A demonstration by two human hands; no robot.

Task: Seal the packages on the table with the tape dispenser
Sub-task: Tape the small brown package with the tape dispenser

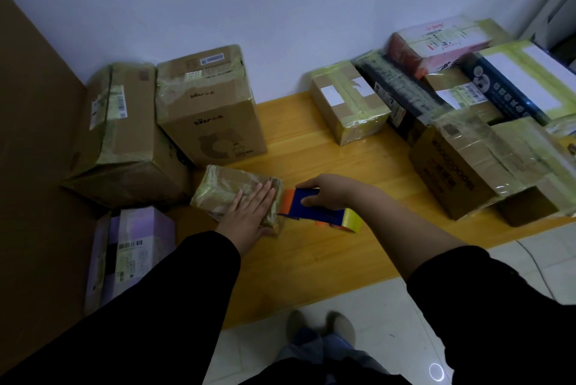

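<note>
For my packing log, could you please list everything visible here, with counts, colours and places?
Small tape-wrapped brown cardboard package: one, brown, mid-table, under left hand.
Blue-and-orange plastic tape dispenser: one, yellowish roll, at that package's right end.
Large brown cardboard boxes: two, brown, far left.
Lilac cardboard box: one, lilac, near left.
Mixed taped boxes: several, brown, black, pink, blue-white, piled right.
Yellow wooden table: one, yellow, under the boxes.
Left hand: one, flat on the package.
Right hand: one, gripping the dispenser.
</note>
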